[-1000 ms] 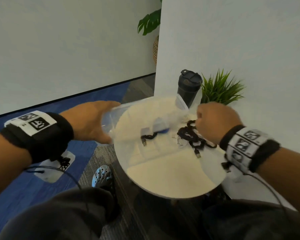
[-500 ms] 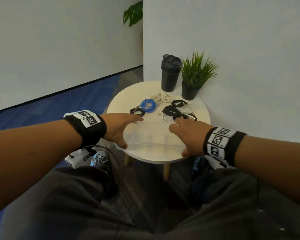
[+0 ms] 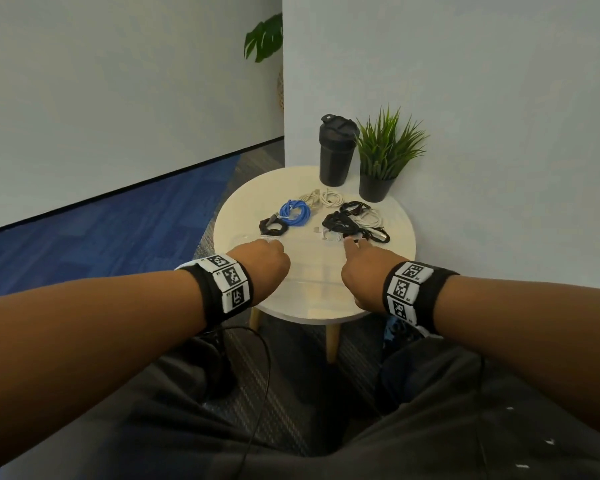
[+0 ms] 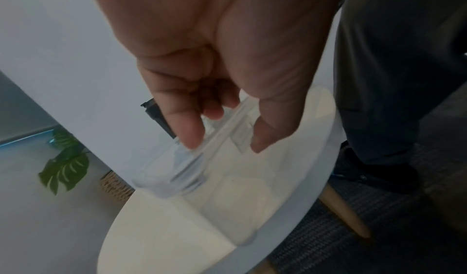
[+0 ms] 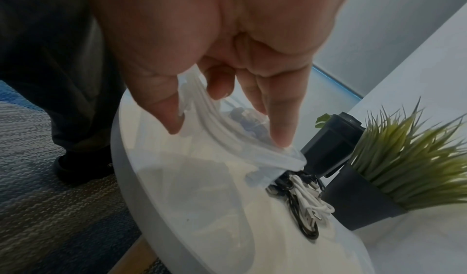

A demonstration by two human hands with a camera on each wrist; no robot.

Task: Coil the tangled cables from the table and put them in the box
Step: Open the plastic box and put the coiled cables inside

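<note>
A clear plastic box [image 3: 313, 271] stands on the near half of the round white table [image 3: 397, 252]. My left hand [image 3: 264, 260] grips its left end, fingers [image 4: 193, 133] and thumb curled over the rim [image 4: 228, 127]. My right hand [image 3: 360, 268] grips the right end, the rim [image 5: 227, 138] running between thumb and index finger [image 5: 283, 130]. Beyond the box lie a blue coiled cable [image 3: 296, 213], a small black coil [image 3: 273, 226], white cables [image 3: 321, 197] and a black-and-white tangle [image 3: 355, 223], which also shows just past the box's corner in the right wrist view [image 5: 303, 196].
A black shaker bottle [image 3: 336, 150] and a potted grass plant [image 3: 385, 157] stand at the table's back edge against the white wall. The table is small, with wooden legs over carpet. My knees are just below its near edge.
One second ago the box was lifted and tilted above the cables. It came down onto the near side of the table, and both hands have stayed at its ends.
</note>
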